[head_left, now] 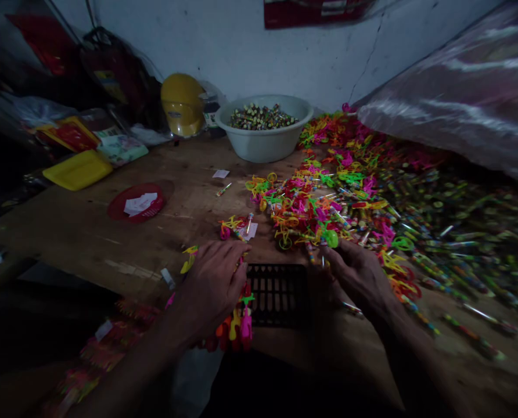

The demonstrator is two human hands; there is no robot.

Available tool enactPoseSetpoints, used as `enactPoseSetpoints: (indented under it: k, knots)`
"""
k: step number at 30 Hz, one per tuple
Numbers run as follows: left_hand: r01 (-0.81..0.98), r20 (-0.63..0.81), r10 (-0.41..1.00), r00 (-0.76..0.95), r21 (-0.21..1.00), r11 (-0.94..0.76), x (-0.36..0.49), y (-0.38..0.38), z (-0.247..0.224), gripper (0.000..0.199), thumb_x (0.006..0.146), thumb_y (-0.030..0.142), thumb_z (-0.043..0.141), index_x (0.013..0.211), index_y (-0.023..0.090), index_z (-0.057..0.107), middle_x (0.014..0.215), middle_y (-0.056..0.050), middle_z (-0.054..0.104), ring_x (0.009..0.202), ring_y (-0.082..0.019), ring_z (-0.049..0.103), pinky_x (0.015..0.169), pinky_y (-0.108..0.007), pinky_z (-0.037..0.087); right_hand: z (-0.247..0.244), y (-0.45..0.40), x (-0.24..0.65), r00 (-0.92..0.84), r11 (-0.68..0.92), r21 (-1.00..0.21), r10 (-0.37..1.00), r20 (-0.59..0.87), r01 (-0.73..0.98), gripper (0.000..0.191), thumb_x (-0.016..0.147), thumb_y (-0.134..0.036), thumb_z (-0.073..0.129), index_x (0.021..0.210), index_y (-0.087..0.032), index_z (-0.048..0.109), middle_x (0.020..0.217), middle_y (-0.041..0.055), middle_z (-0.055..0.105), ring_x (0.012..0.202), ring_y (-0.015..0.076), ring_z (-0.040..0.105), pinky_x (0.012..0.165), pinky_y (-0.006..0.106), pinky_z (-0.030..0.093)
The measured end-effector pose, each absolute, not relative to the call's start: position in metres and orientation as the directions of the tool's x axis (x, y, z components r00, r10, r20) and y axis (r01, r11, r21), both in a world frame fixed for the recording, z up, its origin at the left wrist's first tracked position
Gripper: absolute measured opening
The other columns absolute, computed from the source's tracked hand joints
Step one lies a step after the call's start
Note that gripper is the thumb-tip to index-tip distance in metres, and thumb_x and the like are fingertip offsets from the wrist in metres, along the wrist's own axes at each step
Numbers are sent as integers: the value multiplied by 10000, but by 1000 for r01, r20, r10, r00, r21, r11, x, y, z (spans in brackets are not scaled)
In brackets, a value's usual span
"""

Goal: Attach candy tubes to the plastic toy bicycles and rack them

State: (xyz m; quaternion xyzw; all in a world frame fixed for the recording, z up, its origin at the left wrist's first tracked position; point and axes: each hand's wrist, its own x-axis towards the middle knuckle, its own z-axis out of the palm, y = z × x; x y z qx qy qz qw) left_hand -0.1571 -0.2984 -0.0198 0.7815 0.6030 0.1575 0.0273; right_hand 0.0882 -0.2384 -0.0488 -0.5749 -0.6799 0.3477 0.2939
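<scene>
My left hand (pixel 213 276) is over the left part of a black slatted plastic basket (pixel 279 325), fingers curled down. A sliver of something patterned shows by its fingertips, but most of it is hidden. Below this hand, a row of bright plastic toys (pixel 234 330) in orange, yellow and pink stands at the basket's left side. My right hand (pixel 357 270) is at the near edge of a heap of plastic toys (pixel 302 203), its thumb and fingers closed on a toy with a green round part (pixel 330 238) and a patterned tube. Between my hands lie a few loose toys (pixel 233 225).
A pale basin (pixel 263 145) full of short patterned tubes stands at the back wall. Many patterned tubes (pixel 459 232) spread on the right beneath clear plastic sheeting (pixel 459 87). At left are a red dish (pixel 115 206) with paper slips, a yellow tray (pixel 78 171) and a yellow helmet (pixel 182 101).
</scene>
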Motion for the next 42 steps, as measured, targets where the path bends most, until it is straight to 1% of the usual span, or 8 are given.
enactPoseSetpoints:
  k: [8,12,14,18,22,29,37,42]
  knots:
    - [931,171,963,207,267,-248,-155,-300,-10,412,915,241,347,1308,139,421,1339,-86,486,1218,-189,442,1036,-392,329,-76,-284,73,-173,192,-806,978,114,560,218,831,-326,519,925,-191,663,869,42,674,759,164,615,679,267,460]
    - [962,161,966,202,151,-226,-160,-291,-4,378,916,290,355,1248,181,500,1354,-66,475,1306,-246,336,1073,-475,249,-74,-280,72,-212,285,-771,957,197,570,238,853,-319,489,946,-186,663,880,55,669,765,171,613,693,280,459]
    - [968,121,969,217,99,-229,-163,-284,-3,336,924,294,327,1117,188,581,1202,-64,592,1210,-262,442,1036,-500,278,-70,-276,72,-201,296,-719,955,217,629,239,838,-323,505,948,-181,663,856,58,665,734,180,606,668,289,448]
    - [968,-84,973,215,149,-201,-163,-276,-1,403,949,287,217,876,162,593,817,-48,648,780,-179,594,792,-354,451,-62,-270,74,-256,149,-806,967,-3,573,250,836,-355,495,873,-187,677,704,19,641,649,159,585,588,252,424]
    - [953,-16,972,235,199,-227,-162,-277,-3,383,952,301,229,915,169,586,828,-38,639,807,-165,586,801,-315,434,-58,-262,82,-52,-47,-904,996,-76,426,324,828,-428,489,825,-159,670,611,8,579,569,134,517,493,221,376]
    - [956,14,976,216,201,-214,-161,-275,-9,363,952,330,248,1020,200,579,932,-37,663,856,-182,607,770,-313,425,-63,-264,87,-166,-158,-972,968,-187,173,350,834,-474,508,857,-154,646,676,15,559,578,111,476,499,206,367]
    - [974,-73,980,186,144,-174,-157,-280,2,393,951,321,212,787,186,542,795,-39,636,754,-184,589,693,-305,400,-61,-293,70,-305,-237,-970,922,-239,46,342,770,-461,615,932,-163,654,772,41,641,663,148,569,600,254,464]
    - [955,-39,966,254,170,-244,-152,-292,-1,395,957,305,197,752,180,511,743,-21,595,707,-158,549,670,-285,383,-74,-299,58,-285,0,-982,957,-54,186,244,812,-387,565,923,-184,639,812,39,647,772,193,602,674,297,474]
